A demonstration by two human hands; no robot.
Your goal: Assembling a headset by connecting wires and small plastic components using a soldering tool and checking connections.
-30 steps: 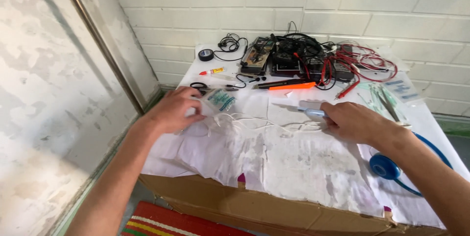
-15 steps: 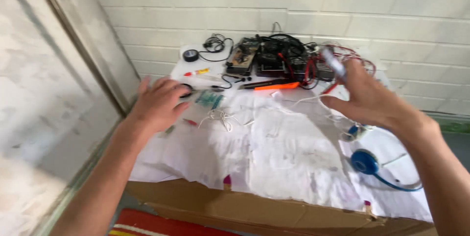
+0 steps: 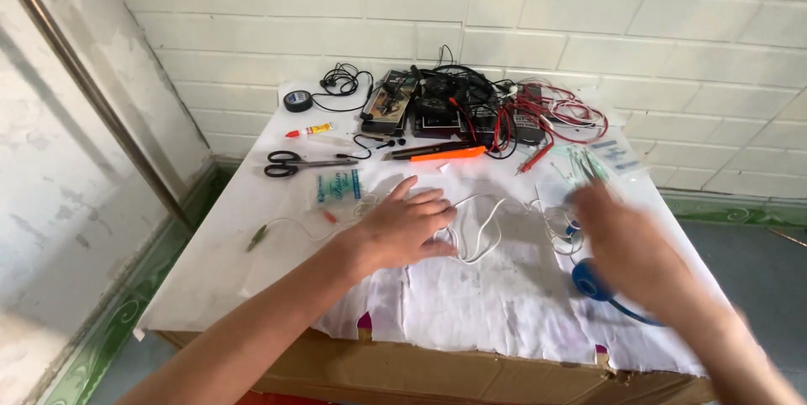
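the left hand (image 3: pixel 409 226) now lies flat on the white paper (image 3: pixel 471 304) that covers the table, fingers spread and pressing down on a loose white cable (image 3: pixel 483 233) that curls out from under the fingertips toward the right; half a second ago that hand sat further left of the cable, nearer the scissors (image 3: pixel 290 165), so it has slid in over the wire and pinned it. the right hand (image 3: pixel 626 245) has dropped from up near the pile of black gadgets and red wires (image 3: pixel 546 111) at the back of the table and is now low, just right of the cable and partly over the blue tape roll (image 3: pixel 593 281); it is smeared with motion, so whether its fingers are open or pinching something i cannot tell, and the small pale thing it held up a moment ago may or may not be in it. seen from the cable, the small clear packet (image 3: pixel 339 186) lies to the left, the orange-handled tool (image 3: pixel 437 153) just beyond, and the black tape roll (image 3: pixel 297 101) far back left by the brick wall. judging by this, the work has moved from lifting to holding down, with the cable kept steady under one hand while the other comes back to it
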